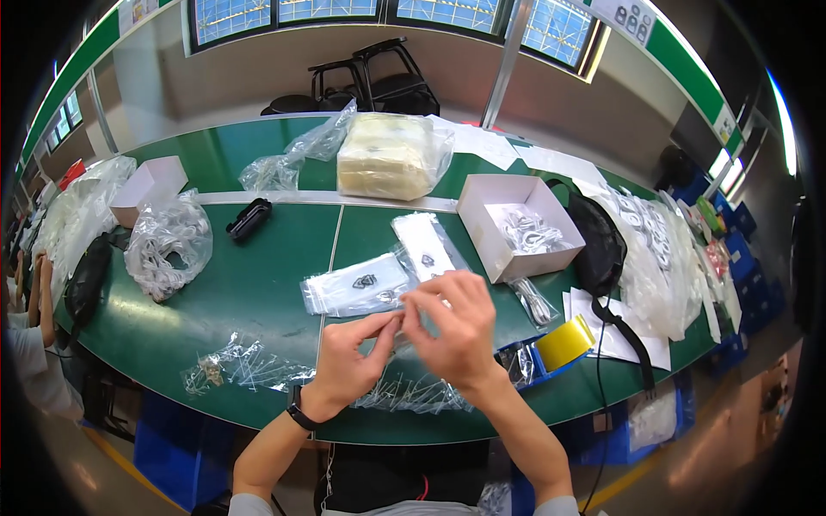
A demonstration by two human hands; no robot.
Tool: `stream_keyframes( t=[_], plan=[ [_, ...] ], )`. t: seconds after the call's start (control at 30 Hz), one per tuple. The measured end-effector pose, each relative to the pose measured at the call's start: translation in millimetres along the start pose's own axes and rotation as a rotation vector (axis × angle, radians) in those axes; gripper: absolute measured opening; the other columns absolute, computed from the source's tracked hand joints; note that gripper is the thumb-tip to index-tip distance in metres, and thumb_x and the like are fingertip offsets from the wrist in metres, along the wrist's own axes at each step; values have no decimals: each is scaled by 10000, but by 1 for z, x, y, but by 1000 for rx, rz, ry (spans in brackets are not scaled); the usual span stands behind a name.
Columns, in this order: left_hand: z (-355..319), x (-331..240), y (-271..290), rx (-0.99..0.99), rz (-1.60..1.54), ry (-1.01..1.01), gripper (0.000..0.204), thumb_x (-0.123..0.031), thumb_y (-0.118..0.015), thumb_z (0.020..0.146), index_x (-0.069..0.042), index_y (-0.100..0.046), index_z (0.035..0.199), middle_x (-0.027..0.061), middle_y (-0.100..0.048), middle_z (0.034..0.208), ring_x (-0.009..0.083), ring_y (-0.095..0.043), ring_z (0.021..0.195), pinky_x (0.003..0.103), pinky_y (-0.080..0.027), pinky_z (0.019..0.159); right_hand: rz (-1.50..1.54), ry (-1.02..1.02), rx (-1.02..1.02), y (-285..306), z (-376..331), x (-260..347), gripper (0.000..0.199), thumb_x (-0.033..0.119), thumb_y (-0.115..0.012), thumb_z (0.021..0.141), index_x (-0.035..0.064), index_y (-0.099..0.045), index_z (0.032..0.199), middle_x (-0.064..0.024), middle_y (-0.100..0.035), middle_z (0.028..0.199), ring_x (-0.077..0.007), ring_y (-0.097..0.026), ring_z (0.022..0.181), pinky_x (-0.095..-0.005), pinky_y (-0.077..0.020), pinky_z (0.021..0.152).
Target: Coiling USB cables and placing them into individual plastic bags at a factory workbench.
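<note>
— While we lean over the green oval surface [249, 301], where's the small clear plastic bag [397, 325]?
— Near edge, middle; our left hand [348, 353] and right hand [456, 322] both pinch it.

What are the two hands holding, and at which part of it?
The left hand and right hand pinch a small clear plastic bag between fingertips, apparently at its edge; the exact part is too small to tell.

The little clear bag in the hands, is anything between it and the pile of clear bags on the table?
Nothing visible. Both hands, left hand and right hand, hold the little clear bag just above the green table; the pile of clear bags lies right behind.
</note>
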State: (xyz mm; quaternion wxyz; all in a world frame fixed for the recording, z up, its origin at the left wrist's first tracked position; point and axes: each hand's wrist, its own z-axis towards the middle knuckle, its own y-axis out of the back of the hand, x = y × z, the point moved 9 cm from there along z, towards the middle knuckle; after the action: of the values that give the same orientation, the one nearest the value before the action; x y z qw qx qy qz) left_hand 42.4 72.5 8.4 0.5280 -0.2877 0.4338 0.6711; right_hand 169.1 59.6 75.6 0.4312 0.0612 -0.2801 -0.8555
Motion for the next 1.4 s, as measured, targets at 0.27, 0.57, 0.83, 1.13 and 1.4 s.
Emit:
stream_keyframes(
  t=[0.27,0.57,0.83,1.13,1.4],
  plan=[
    [1,-16,6,-18,-62,-104,212,6,-549,954,86,-697,1083,140,-760,1007,200,-737,949,279,-553,844,604,-785,-330,65,-47,-87,70,-62,-626,886,-64,-687,921,-68,-680,882,-144,-643,803,-269,-501,749],
    [0,-12,9,-52,-107,-103,205,30,-582,934,47,-713,1089,143,-759,1006,214,-746,936,281,-572,817,190,-881,114,91,-103,-77,77,-56,-711,818,-31,-714,891,-60,-685,855,-137,-643,785,-250,-492,733],
    [1,-14,5,-30,-37,-145,212,40,-594,914,36,-719,1086,145,-760,1000,207,-749,898,276,-574,783,-202,-603,111,113,-112,-71,155,-65,-747,734,3,-713,869,-88,-628,873,-235,-602,848,-321,-469,763],
    [0,-14,6,-28,6,-163,225,50,-603,898,29,-719,1090,136,-763,990,188,-748,850,264,-564,740,-282,-590,273,90,-122,-60,195,10,-796,699,61,-699,860,-75,-594,1011,-268,-536,975,-383,-401,858],
    [0,-15,6,-32,-6,-177,229,53,-605,889,21,-722,1084,131,-764,988,168,-741,807,254,-556,707,-463,-487,411,78,-123,-52,327,1,-770,708,75,-654,1004,-96,-580,1075,-300,-521,1036,-428,-374,896]
  ],
)
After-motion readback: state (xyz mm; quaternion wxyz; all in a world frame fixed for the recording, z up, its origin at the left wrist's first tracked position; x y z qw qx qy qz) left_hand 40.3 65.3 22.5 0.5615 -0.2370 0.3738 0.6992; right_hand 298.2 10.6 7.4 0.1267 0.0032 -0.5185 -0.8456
